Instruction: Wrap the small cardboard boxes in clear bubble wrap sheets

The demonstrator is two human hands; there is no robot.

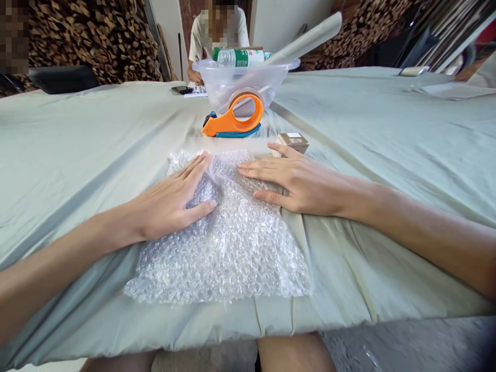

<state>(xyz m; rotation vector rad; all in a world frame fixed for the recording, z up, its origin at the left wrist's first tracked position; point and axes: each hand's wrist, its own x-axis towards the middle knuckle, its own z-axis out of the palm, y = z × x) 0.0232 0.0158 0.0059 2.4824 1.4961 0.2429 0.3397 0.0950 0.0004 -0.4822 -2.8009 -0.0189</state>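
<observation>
Note one piece of bubble wrap on cloth-covered desk, beneath left hand and fingers of right hand; both flat, unclenched, thumbs apart from fingers. Count one orange tape dispenser and one tub beyond; just past right hand, one small box.

soft, fairly bright light covers the scene, seemingly from above. the bubble wrap breaks it into small white glints. left of the bubble wrap, the tablecloth looks pale and a little washed out, with soft grey shadows in its folds; below the bubble wrap, the floor is dim. far beyond the bubble wrap, the stacked wood is darker and softer in detail, and square pixels mask a person's face. well out to either side of the bubble wrap, wide-angle distortion stretches the forearms.
</observation>
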